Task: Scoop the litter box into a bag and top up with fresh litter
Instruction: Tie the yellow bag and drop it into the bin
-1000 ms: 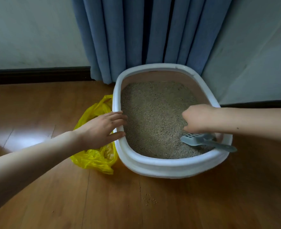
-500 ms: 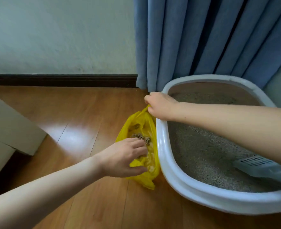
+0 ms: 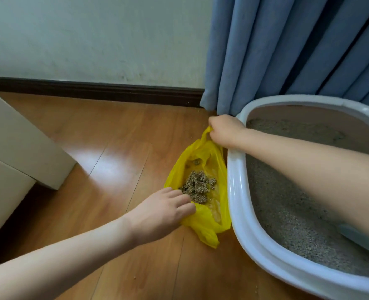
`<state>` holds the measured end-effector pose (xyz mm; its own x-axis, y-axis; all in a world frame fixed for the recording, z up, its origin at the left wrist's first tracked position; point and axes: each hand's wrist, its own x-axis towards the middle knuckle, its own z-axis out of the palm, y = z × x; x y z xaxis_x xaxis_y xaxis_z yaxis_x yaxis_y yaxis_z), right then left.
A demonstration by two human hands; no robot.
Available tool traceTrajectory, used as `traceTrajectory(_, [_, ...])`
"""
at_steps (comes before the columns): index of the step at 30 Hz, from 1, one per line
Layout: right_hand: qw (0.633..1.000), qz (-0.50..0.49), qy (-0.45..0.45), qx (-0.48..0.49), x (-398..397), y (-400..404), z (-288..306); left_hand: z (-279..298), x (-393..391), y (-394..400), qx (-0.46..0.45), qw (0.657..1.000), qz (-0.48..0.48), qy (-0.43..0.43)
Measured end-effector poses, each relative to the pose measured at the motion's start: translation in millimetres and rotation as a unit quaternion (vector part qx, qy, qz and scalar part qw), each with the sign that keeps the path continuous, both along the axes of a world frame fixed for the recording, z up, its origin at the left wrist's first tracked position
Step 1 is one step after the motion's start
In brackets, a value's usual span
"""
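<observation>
Since a second ago I note both hands off the litter box (image 3: 240, 191), left hand (image 3: 159, 213) and right hand (image 3: 224, 131) fingers now pinching the yellow bag (image 3: 207, 221) beside it, scooping apparently done.

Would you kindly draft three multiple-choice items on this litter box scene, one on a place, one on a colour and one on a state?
1. Where does the bag lie?
A. On the floor against the litter box's outer wall
B. Inside the litter box
C. On the cabinet

2. What colour is the bag?
A. Blue
B. Yellow
C. White

3. What are the hands doing?
A. Both rest flat on the floor
B. Both hold the scoop
C. Each grips an edge of the bag, holding it open

Answers: 1 A, the bag lies on the wooden floor beside the litter box. 2 B, its plastic is yellow, with clumps of litter inside. 3 C, the right hand pinches the far edge and the left hand grips the near edge.
</observation>
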<state>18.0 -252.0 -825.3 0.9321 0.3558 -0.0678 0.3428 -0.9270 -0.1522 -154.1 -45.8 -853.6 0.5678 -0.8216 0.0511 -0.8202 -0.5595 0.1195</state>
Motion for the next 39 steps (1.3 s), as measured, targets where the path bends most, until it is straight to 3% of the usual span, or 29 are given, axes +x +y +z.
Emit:
traceTrajectory(4, [0.980,-0.006,0.032,0.196,-3.5,1.4,29.3,26.5,6.8,6.8,-0.082,0.991,0.051,0.096])
traceTrajectory(7, [0.962,-0.007,0.042,0.268,-9.8,1.7,57.9,48.8,15.5,8.4,-0.073,0.965,0.119,0.220])
traceTrajectory(10, [0.948,0.004,0.064,0.313,-16.9,-0.1,83.9,80.8,28.3,7.4,-0.084,0.945,0.158,0.276])
traceTrajectory(14, [0.932,0.012,0.033,0.361,-24.1,-6.8,124.1,132.0,40.3,2.6,-0.216,0.902,0.190,0.322])
traceTrajectory(16, [0.904,0.003,-0.012,0.427,-28.6,-9.6,142.8,149.0,44.5,0.5,-0.280,0.880,0.199,0.329])
traceTrajectory(18, [0.891,-0.016,-0.046,0.452,-33.3,-11.9,148.6,157.6,49.2,-0.3,-0.270,0.883,0.212,0.320])
traceTrajectory(21, [0.942,-0.005,0.017,0.336,-45.2,-19.7,140.6,158.3,56.9,4.3,-0.159,0.926,0.249,0.234])
traceTrajectory(25, [0.897,-0.033,-0.006,0.440,-47.0,-32.3,157.2,163.0,69.3,12.4,-0.093,0.964,0.237,0.070])
traceTrajectory(28, [0.909,-0.055,0.015,0.413,-43.2,-41.2,163.8,154.9,80.6,19.3,0.066,0.962,0.265,-0.030])
traceTrajectory(29, [0.906,-0.065,0.031,0.417,-43.1,-45.0,163.4,154.0,83.9,22.0,0.069,0.959,0.272,-0.036])
traceTrajectory(30, [0.894,-0.074,0.046,0.439,-44.1,-47.9,163.8,155.7,86.8,25.4,0.031,0.961,0.271,-0.034])
traceTrajectory(32, [0.872,-0.078,0.064,0.479,-46.6,-47.9,164.5,164.9,87.8,28.7,-0.133,0.958,0.255,0.007])
traceTrajectory(34, [0.897,-0.057,0.044,0.436,-51.9,-43.3,165.8,170.6,82.9,22.7,-0.265,0.930,0.243,0.074])
traceTrajectory(36, [0.910,-0.029,0.029,0.413,-56.8,-36.2,167.5,166.5,78.8,11.5,-0.310,0.914,0.237,0.110])
traceTrajectory(39, [0.898,0.013,0.084,0.433,-66.9,-19.8,173.5,163.6,74.4,-5.8,-0.348,0.889,0.241,0.177])
